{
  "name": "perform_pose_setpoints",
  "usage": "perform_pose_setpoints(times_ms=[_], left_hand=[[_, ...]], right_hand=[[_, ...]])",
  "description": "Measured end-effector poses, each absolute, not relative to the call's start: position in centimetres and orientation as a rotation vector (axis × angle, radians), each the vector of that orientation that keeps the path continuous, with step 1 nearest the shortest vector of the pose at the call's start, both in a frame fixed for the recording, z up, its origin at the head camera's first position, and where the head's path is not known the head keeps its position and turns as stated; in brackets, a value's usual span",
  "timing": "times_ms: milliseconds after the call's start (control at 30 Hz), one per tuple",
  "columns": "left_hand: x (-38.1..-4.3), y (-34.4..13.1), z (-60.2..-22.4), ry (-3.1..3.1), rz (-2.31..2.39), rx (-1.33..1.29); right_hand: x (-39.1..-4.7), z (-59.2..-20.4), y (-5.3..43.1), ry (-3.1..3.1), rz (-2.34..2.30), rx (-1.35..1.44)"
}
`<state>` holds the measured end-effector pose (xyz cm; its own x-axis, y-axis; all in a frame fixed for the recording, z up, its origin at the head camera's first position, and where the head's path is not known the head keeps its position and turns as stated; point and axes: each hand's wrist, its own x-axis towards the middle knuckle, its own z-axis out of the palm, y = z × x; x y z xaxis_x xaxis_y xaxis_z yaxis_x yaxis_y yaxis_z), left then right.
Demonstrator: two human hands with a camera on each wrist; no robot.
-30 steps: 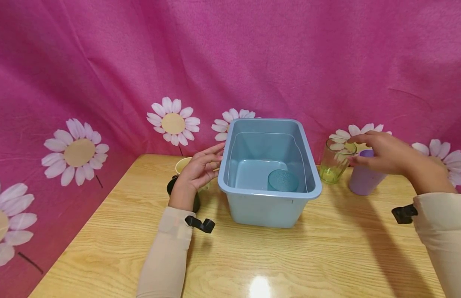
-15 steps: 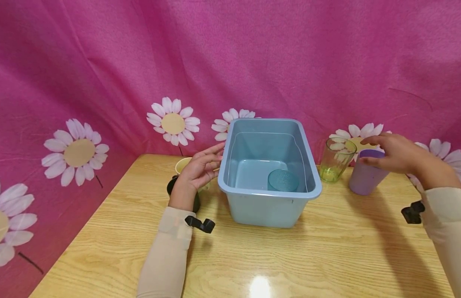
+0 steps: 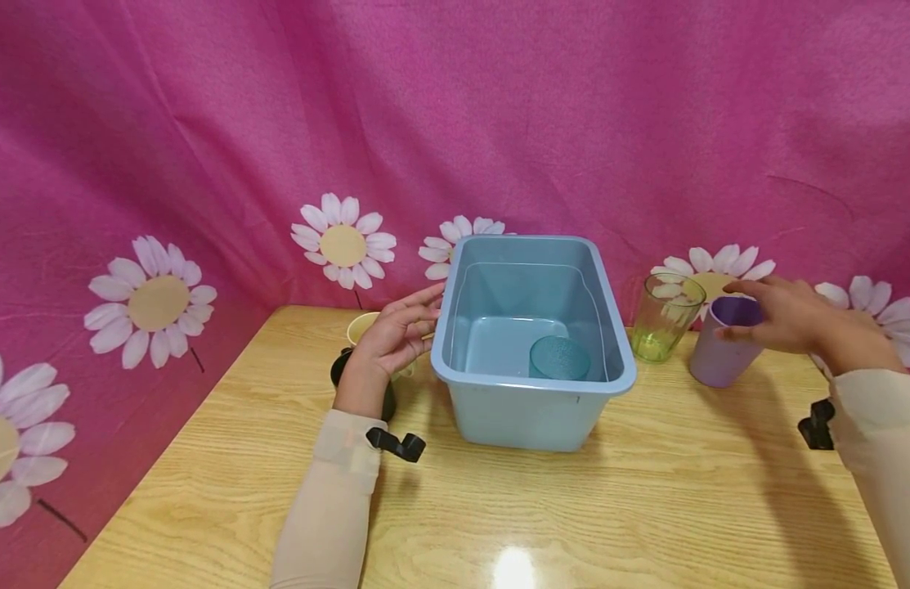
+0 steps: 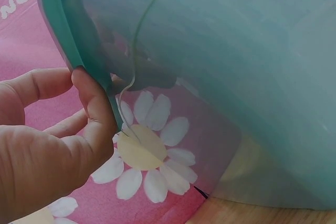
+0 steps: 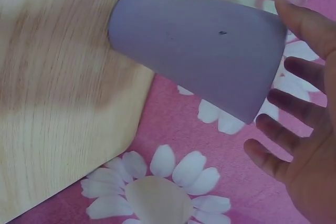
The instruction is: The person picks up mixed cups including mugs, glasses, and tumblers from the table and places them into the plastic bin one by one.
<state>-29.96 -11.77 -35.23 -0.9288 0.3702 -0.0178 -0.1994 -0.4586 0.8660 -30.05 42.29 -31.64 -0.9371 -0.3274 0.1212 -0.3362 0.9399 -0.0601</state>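
Note:
A light blue plastic tub (image 3: 517, 413) stands mid-table, with a translucent teal cup (image 3: 560, 357) inside near its front right corner. My left hand (image 3: 396, 335) is at the tub's left side, its bent fingertips touching the outer rim (image 4: 65, 30) in the left wrist view. At the right, a tapered purple cup (image 3: 718, 357) stands upright on the table. My right hand (image 3: 789, 315) is spread at its mouth and holds nothing; in the right wrist view its thumb (image 5: 304, 24) overlaps the rim and the other fingers point toward the cup.
A clear tumbler with a green base (image 3: 656, 327) stands between tub and purple cup. Behind my left wrist are a dark cup (image 3: 340, 366) and a yellow cup (image 3: 357, 325), both partly hidden. A pink flowered cloth (image 3: 558, 123) hangs along the table's back.
My right hand has moved rightward from over the clear tumbler to the purple cup's mouth and dropped slightly. My left hand and the tub stay put.

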Motion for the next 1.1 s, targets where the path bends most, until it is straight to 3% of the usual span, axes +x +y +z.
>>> perform_pose_setpoints(times_ms=[1100], left_hand=[[-30.0,-11.9,-35.2,1.381,2.425,0.252]], right_hand=[[-30.7,-33.7,42.4,-2.906,0.263,0.471]])
